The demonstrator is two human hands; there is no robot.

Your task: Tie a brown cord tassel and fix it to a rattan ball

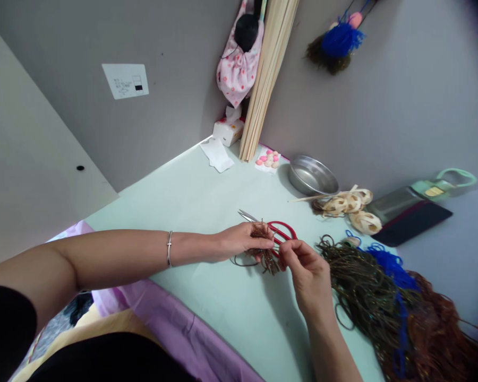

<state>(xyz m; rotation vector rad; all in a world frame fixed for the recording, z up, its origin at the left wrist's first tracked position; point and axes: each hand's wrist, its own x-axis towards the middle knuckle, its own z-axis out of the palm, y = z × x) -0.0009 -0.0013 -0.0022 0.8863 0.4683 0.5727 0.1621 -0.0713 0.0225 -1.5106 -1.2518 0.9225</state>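
My left hand [242, 241] is closed round a small bundle of brown glittery yarn [267, 261], whose loose ends stick out above and below the fingers. Close beside it, my right hand [305, 260] has its thumb and fingers pinched together at the bundle's right side. A thin strand seems to run into that pinch, but it is too fine to make out clearly. Red-handled scissors [283, 228] lie on the table just behind both hands, blades pointing left and partly hidden by the left hand and the yarn.
Heaps of olive yarn [358, 286], blue yarn [390, 265] and brown yarn [434, 329] lie at right. Behind are a steel bowl [313, 176], woven pale balls [348, 204], pink beads [268, 159], a tissue pack [227, 131], wooden strips [269, 79] and a bottle [398, 204].
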